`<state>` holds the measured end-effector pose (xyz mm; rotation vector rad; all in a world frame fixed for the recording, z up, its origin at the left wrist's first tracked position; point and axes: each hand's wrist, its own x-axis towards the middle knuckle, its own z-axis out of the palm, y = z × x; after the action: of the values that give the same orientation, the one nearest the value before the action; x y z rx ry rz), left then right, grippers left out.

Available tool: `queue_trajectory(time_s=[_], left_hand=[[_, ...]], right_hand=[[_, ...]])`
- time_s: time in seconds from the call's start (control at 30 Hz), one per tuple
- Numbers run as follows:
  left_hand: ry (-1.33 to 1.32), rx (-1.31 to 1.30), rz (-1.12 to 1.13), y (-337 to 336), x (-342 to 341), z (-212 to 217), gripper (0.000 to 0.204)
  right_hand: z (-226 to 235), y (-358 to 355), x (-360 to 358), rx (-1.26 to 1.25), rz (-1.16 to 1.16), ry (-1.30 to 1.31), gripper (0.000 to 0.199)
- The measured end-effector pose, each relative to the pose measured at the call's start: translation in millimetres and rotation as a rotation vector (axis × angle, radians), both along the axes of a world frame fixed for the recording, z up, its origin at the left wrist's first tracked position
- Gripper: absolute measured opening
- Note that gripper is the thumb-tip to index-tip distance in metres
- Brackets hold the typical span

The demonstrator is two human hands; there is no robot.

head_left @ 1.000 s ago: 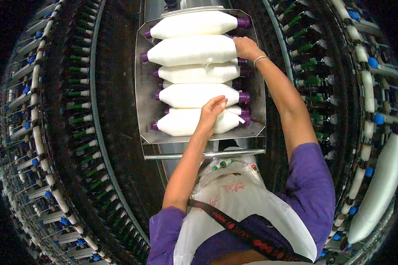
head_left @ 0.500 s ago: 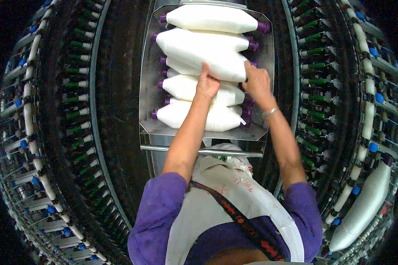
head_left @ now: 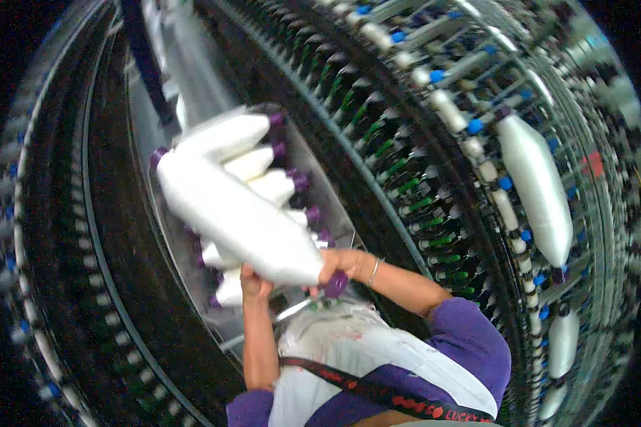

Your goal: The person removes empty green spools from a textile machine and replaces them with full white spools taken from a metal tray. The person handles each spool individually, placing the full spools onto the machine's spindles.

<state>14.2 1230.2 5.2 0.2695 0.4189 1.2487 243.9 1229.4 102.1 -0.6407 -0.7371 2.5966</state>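
Observation:
A large white roving bobbin (head_left: 235,213) with purple ends is raised above the metal tray cart, tilted from upper left to lower right. My right hand (head_left: 340,265) grips it at its near end, next to the purple tip. Under the lower side of the same bobbin, my left hand (head_left: 256,282) is curled against it, its fingers partly hidden. Beneath lie several more white bobbins (head_left: 238,135) with purple ends, stacked crosswise in the metal tray (head_left: 329,199). The held bobbin covers much of that stack.
Rows of green-tipped spindles (head_left: 424,206) line a machine on my right. Full white bobbins (head_left: 538,188) hang along its rack, beside blue fittings (head_left: 505,183). Another dark machine frame runs along the left. A long dark shape (head_left: 141,57) stands beyond the cart, blurred.
The bobbin has been lifted off the stack and brought nearer to me, held in both hands. My view has turned rightward, so the cart now appears slanted and more of the right machine shows.

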Motion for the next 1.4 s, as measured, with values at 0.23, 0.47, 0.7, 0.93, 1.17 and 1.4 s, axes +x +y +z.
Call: queue_trajectory(time_s=[0.23,0.47,0.7,0.93,1.17,1.4], left_hand=[[0.202,0.109,0.028,95,48,114,0.083],[0.969,1.001,-0.1,97,129,145,0.09],[1.555,0.878,-0.19,-4,35,15,0.063],[2.058,0.707,-0.113,-116,-74,-24,0.039],[2.267,0.517,0.081,-116,-46,-41,0.027],[2.197,0.574,0.171,-113,-49,-37,0.024]], right_hand=[[22,15,27,0.816,-0.532,-0.554,0.101],[155,122,139,1.105,-0.855,-1.391,0.097],[274,250,232,1.364,-0.679,-2.594,0.079],[228,276,282,1.778,-0.441,-2.946,0.084],[253,290,280,1.228,-0.386,-2.536,0.077],[86,209,110,2.158,-0.625,-1.58,0.051]])
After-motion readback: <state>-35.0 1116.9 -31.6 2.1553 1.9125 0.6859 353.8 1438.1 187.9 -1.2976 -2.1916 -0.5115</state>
